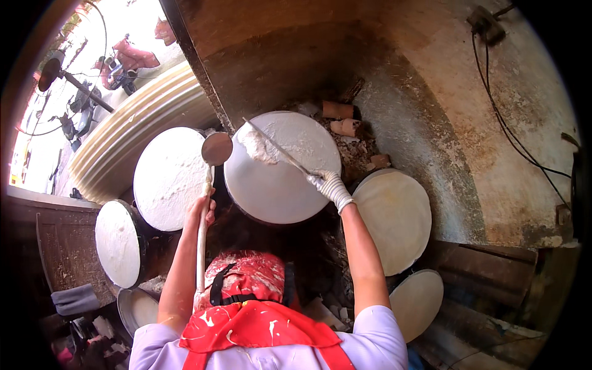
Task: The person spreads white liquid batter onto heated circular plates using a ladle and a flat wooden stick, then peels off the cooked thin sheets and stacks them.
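**White batter, round by round**

Nearest is a red apron (259, 320) splashed with white. At the lower left sits a bowl (137, 308); what is in it cannot be seen.

The left hand (203, 209) is closed around a long ladle (216, 149). Its round scoop hangs between two rounds and looks empty.

The right hand (332, 187), wrapped in white cloth, grips a thin stick (274, 147). The stick lies across the middle round (280, 166) and pushes a thick lump of batter (256, 145) near its top left edge.

That round is white nearly all over, so the spreading there looks partly done, with the lump left to smooth. The two left rounds (169, 177) (118, 243) are fully white and look finished. The two right rounds (394, 219) (418, 302) are pale yellow.

Farther back lie clay bits (342, 118) by a dark wall (290, 55).
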A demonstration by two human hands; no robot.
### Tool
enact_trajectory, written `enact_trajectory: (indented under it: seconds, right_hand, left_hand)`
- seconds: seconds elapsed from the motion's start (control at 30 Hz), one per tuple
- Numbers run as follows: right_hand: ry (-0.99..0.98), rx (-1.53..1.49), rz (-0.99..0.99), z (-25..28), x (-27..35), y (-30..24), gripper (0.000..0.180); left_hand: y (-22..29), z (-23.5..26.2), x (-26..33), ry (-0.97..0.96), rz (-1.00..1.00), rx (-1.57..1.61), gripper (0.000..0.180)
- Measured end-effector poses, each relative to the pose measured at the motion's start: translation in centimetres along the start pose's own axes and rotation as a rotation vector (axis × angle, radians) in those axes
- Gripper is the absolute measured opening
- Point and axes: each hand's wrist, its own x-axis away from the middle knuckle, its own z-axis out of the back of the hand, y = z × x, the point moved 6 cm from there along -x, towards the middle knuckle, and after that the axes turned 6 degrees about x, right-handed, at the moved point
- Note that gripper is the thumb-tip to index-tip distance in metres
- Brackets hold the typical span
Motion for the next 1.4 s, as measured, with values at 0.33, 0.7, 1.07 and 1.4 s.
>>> enact_trajectory:
  seconds: [0.33, 0.7, 1.07, 1.4]
  right_hand:
    - [0.075, -0.043, 0.07, 2.6, 1.3, 0.7, 0.026]
    - [-0.424, 0.103, -0.016, 1.8, 3.5, -4.0, 0.026]
    - [-0.316, 0.047, 0.013, 0.1, 6.2, -1.2, 0.025]
    - [-0.203, -0.181, -0.166, -1.3, 13.8, 1.3, 0.028]
  left_hand:
    - [3.0, -0.2, 1.4, -0.145, -0.019, 0.318, 0.048]
    - [1.8, 3.6, 0.4, 0.046, -0.032, -0.067, 0.04]
    - [-0.6, 7.5, 0.1, 0.23, -0.063, -0.513, 0.024]
    - [-2.0, 5.8, 5.0, 0.071, -0.005, -0.594, 0.021]
